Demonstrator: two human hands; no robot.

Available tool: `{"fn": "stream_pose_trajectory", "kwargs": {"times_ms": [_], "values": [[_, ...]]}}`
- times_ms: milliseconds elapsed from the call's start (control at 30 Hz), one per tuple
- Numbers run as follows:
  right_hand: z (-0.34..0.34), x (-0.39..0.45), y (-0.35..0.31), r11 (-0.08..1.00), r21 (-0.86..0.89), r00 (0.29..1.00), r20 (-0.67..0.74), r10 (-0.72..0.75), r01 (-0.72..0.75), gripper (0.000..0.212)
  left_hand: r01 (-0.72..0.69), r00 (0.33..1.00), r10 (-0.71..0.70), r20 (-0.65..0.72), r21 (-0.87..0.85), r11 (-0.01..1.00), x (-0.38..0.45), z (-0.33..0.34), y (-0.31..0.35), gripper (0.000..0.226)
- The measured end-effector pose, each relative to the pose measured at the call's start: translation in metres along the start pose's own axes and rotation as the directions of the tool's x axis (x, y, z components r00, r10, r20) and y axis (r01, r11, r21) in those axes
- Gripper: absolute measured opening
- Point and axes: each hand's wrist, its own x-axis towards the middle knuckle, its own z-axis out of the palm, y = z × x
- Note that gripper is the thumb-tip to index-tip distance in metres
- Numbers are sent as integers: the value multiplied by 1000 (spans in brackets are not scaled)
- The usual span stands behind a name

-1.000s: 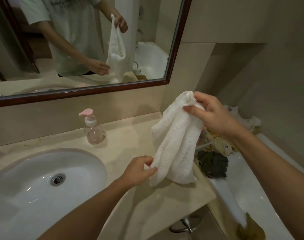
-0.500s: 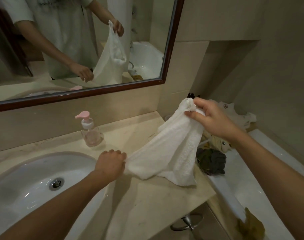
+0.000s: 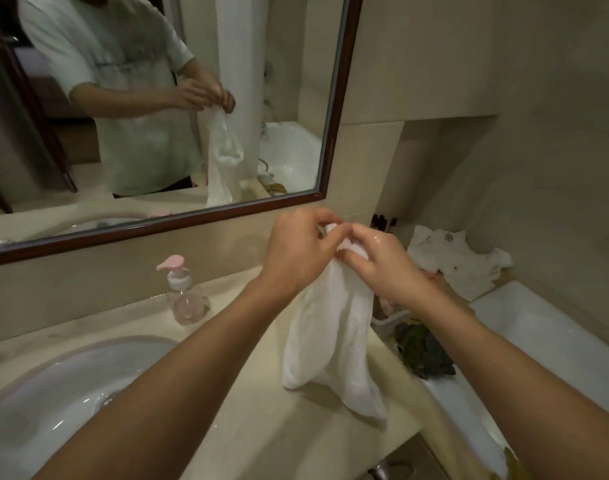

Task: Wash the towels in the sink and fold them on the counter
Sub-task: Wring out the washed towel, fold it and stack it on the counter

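Above counter [image 3: 247,441], both hands' [image 3: 296,251] [image 3: 379,265] grip pinches towel [image 3: 331,348]; its top hidden.

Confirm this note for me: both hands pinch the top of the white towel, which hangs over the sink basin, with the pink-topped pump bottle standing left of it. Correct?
Not quite. The head view shows the left hand and right hand pinching the top of the white towel, but it hangs over the counter, right of the sink basin, not over it. The pump bottle does stand left of it.

The towel [image 3: 334,341] hangs over the counter [image 3: 261,427], right of the sink [image 3: 53,393] and soap bottle [image 3: 185,292].
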Motion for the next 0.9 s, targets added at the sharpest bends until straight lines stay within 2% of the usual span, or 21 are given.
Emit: {"fn": "stream_pose_trajectory", "kwargs": {"times_ms": [67, 100, 233, 300, 367, 433, 533, 600, 633, 700, 733, 833, 900], "values": [[3, -4, 1, 999, -36, 999, -44, 3, -4, 20, 86, 995, -83, 63, -43, 995, -4, 0, -4, 50], [4, -6, 1, 999, -50, 998, -63, 4, -8, 16, 119, 991, -112, 75, -96, 988, -6, 1, -6, 49], [9, -11, -2, 995, -97, 993, -118, 20, -31, 17, 169, 985, -173, -19, -135, 976, -11, 5, -7, 24], [10, -11, -3, 995, -95, 994, -112, 18, -29, 19, 229, 973, -229, 14, -141, 963, -8, 5, -7, 21], [3, -10, -2, 999, -50, 1000, -29, 12, -13, 22, 275, 961, -261, 94, -208, 939, -2, -1, -8, 18], [-15, -11, 1, 997, 15, 992, 106, 70, -72, 35, 288, 951, -247, 184, -243, 926, 8, -15, -15, 15], [-58, -10, 23, 983, -50, 959, 216, 185, -178, 51, 321, 925, -253, 284, -227, 920, 24, -56, -38, 3], [-87, -8, 43, 960, -217, 946, 230, 228, -179, 46, 307, 929, -281, 242, -77, 949, 33, -82, -57, 3], [-99, -7, 52, 939, -296, 941, 231, 247, -173, 39, 259, 941, -271, 203, 85, 962, 38, -91, -64, 4], [-120, -6, 67, 898, -406, 945, 188, 266, -172, 16, 143, 970, -202, 136, 352, 925, 44, -101, -74, 2], [-128, -8, 73, 876, -451, 948, 168, 270, -170, 4, 110, 980, -167, 107, 409, 906, 46, -105, -78, 1], [-142, -12, 82, 804, -570, 966, 69, 248, -166, 25, 81, 995, -103, 16, 500, 862, 49, -122, -92, 8], [-144, -17, 78, 753, -636, 979, -22, 202, -169, 23, 91, 996, -76, -50, 630, 772, 45, -129, -102, 14]]}}
